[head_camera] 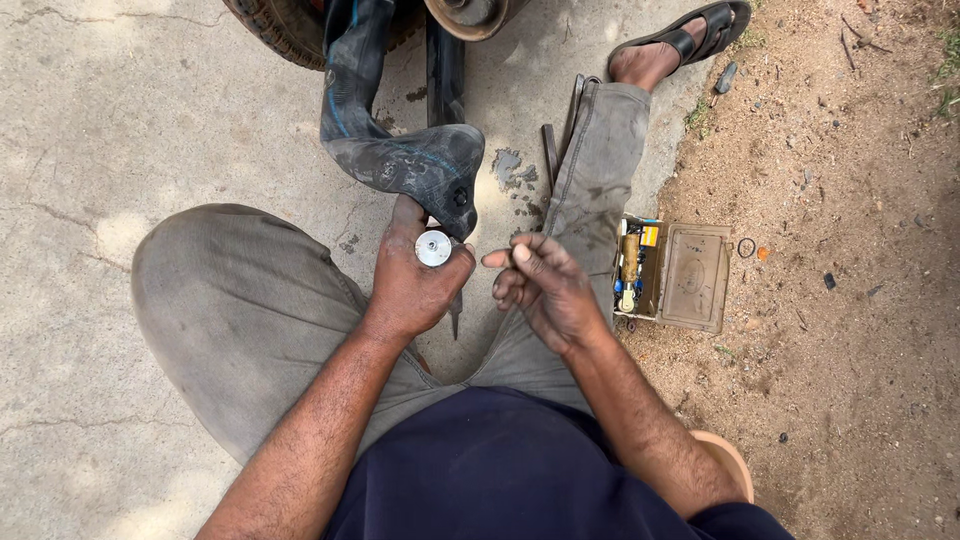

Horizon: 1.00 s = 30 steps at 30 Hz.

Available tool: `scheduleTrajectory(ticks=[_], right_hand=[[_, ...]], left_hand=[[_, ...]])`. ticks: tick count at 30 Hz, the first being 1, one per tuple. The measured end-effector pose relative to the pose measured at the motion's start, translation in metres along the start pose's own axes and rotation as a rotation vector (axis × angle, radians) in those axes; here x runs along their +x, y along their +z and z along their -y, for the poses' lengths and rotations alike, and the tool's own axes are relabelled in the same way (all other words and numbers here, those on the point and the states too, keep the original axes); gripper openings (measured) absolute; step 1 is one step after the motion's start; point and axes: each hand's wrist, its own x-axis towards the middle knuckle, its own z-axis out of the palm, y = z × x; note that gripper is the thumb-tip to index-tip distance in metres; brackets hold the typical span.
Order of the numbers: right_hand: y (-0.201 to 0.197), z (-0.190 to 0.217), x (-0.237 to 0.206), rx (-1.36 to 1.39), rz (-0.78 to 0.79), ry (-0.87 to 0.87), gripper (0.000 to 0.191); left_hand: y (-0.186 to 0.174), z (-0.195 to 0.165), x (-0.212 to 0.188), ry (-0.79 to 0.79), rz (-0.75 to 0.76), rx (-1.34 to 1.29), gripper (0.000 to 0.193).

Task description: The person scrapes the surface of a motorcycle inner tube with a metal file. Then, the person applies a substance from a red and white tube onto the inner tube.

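Note:
A black rubber inner tube (400, 150) hangs down from a wheel at the top and folds over between my knees. My left hand (415, 285) is closed around a small round silver metal tool (433, 248), pressed against the tube's lower fold. My right hand (545, 290) hovers just to the right, fingers curled with the forefinger and thumb pinched together; what it holds, if anything, is too small to see. A thin dark pointed tool (456, 315) sticks down below my left hand.
A tyre (280, 25) and wheel hub (465, 15) sit at the top. An open olive metal box (690, 275) with small tubes and bits lies on the dirt right of my right leg. My sandalled foot (680, 40) rests at upper right. Concrete lies left.

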Motion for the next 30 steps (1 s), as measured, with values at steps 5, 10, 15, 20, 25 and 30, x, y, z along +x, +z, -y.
scheduleTrajectory(ticks=[5, 10, 15, 20, 25, 30], right_hand=[[0.021, 0.037, 0.009, 0.075, 0.264, -0.016, 0.023], [0.041, 0.048, 0.008, 0.002, 0.326, -0.041, 0.027], [0.062, 0.070, 0.007, -0.397, 0.305, -0.206, 0.022], [0.094, 0.092, 0.002, -1.183, 0.409, -0.660, 0.016], [0.118, 0.104, -0.002, -1.477, 0.530, -0.830, 0.020], [0.125, 0.109, -0.004, -1.573, 0.559, -0.878, 0.021]], left_hand=[[-0.001, -0.005, 0.000, 0.067, 0.000, 0.082, 0.053], [-0.002, -0.009, 0.001, -0.101, 0.037, 0.132, 0.053], [-0.003, -0.013, 0.003, -0.116, 0.072, 0.165, 0.052], [-0.002, -0.011, 0.003, -0.090, 0.092, 0.193, 0.054], [-0.003, -0.009, 0.003, -0.037, 0.095, 0.288, 0.059], [-0.004, -0.014, 0.004, -0.199, 0.171, 0.299, 0.056]])
